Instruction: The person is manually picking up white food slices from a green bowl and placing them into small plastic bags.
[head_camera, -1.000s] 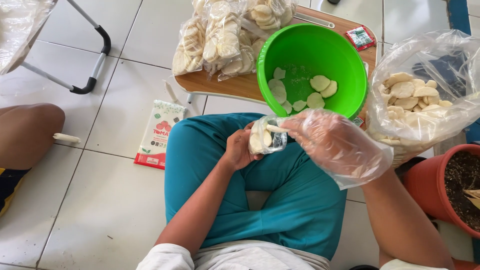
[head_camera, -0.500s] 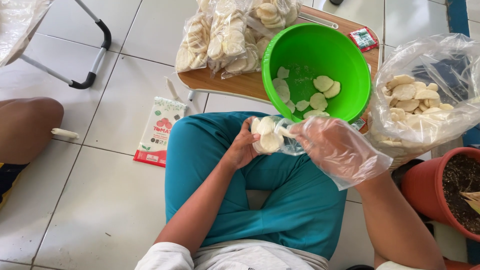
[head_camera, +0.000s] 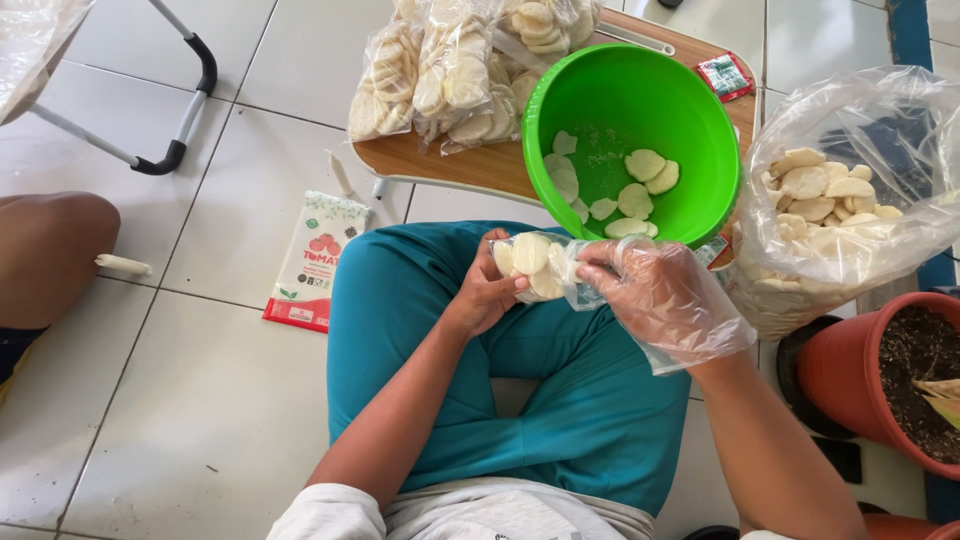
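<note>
Bare left hand (head_camera: 485, 290) and gloved right hand (head_camera: 655, 295) meet, fingers curled.

Bowl (head_camera: 640, 110) on board (head_camera: 440, 165); big bag (head_camera: 850, 200) right of bowl.

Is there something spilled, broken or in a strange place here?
Nothing spilled. One oddity: a red and white packet lies flat on the floor tiles beside the person's knee, away from the wooden board with the bagged crackers.

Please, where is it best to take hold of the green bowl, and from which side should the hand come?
Probably at the rim of the green bowl, on its far side, coming from above. The bowl is deep and round with a thin lip that fingers can hook over. The near rim is crowded by the left hand, the gloved right hand and the small bag of crackers.
</note>
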